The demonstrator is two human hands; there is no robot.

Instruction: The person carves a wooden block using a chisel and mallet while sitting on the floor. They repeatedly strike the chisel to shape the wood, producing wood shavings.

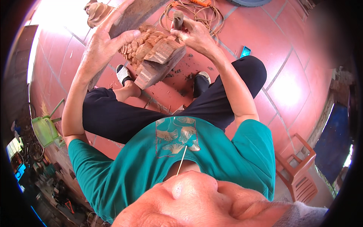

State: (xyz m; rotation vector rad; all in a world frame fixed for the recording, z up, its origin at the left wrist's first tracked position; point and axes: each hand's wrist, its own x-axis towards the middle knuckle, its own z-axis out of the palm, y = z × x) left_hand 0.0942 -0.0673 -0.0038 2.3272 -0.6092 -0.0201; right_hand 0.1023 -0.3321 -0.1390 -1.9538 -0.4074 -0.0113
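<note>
A brown wooden carving (141, 47) with rows of overlapping scale-like cuts lies between my hands. Its squared end shows pale streaks, and under it is a rough wooden block (160, 70). My left hand (100, 45) is open at the carving's left side, thumb spread toward the scales and index finger stretched along a long dark plank (138, 15). At the carving's far right corner, my right hand (194, 36) is closed round a short wooden stick (177, 19), with its blunt end upward. Whether that stick is a tool's handle is hidden by my fingers.
An orange cable (210, 17) lies coiled beyond my right hand. Dark chips dot the red tiled floor (285, 81) between my feet. A small blue box (245, 51) sits right of my knee, a brown plastic chair (298, 170) at lower right, a green chair (44, 130) at left.
</note>
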